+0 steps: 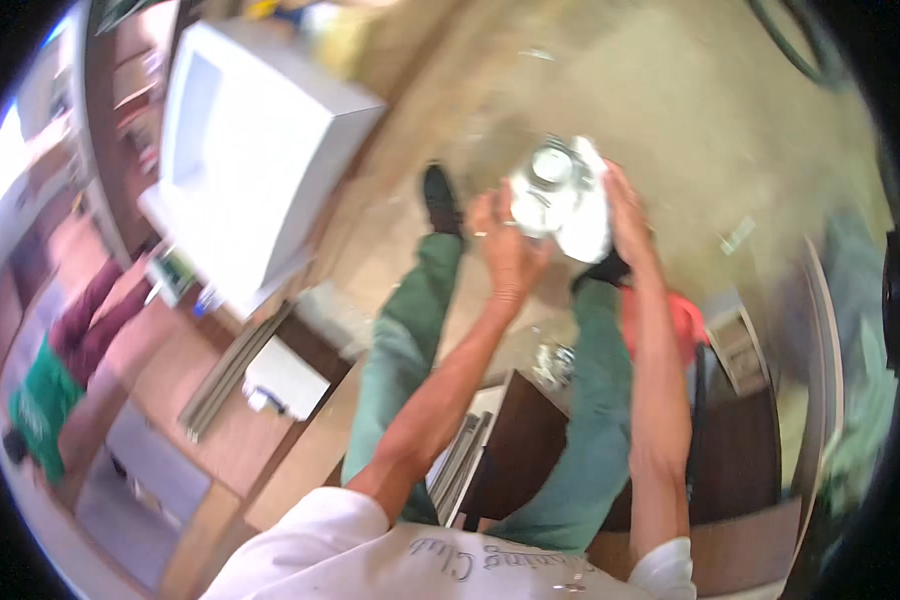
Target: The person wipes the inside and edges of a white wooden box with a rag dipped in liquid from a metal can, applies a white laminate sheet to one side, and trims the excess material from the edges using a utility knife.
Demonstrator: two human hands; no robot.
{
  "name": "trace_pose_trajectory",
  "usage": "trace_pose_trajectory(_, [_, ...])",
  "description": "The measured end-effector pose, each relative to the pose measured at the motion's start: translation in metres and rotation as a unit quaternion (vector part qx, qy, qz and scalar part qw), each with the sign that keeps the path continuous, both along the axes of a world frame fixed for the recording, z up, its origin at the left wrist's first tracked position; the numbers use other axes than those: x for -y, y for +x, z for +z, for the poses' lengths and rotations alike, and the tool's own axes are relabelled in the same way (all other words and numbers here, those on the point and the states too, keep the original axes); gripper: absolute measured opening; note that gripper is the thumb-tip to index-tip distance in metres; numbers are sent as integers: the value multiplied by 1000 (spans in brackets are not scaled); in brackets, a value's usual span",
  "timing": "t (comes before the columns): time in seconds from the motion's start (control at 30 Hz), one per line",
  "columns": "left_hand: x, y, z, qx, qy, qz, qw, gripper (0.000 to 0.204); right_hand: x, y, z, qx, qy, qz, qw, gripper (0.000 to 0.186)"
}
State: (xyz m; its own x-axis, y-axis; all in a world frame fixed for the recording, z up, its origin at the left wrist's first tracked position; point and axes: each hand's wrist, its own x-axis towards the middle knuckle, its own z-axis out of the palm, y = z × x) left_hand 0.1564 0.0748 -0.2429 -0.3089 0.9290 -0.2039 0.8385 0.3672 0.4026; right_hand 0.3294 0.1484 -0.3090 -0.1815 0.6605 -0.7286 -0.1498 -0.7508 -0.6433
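Out over the floor, between my two hands, is a pale, glaring bundle: a round silvery-white piece (551, 168) on the left and an elongated white piece (585, 225) against it on the right. Glare and blur keep me from telling its kind. My left hand (510, 245) has its fingers curled at the lower left edge of the silvery piece. Along the right side of the white piece lies my right hand (627, 215), fingers pointing away from me. Both hands appear to support the bundle, though the fingertips are partly hidden.
A big white box-like cabinet (270, 150) stands on the left. Dark brown boards (520, 445) are between my legs, with a red object (670, 325) and a small wooden box (738, 350) to the right. Another person in a green shirt (45, 405) is at far left.
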Motion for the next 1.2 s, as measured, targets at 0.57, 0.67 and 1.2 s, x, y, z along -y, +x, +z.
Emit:
trace_pose_trajectory(0.57, [56,-85,10,105,-109,205,967,123,-6,-110,37,98,-23,221,970,38])
trace_pose_trajectory(0.67, [51,-88,18,140,-128,209,959,122,-16,-96,51,49,-126,149,980,39])
trace_pose_trajectory(1.2, [107,-388,262,329,-125,435,829,39,-150,-325,342,51,126,142,981,44])
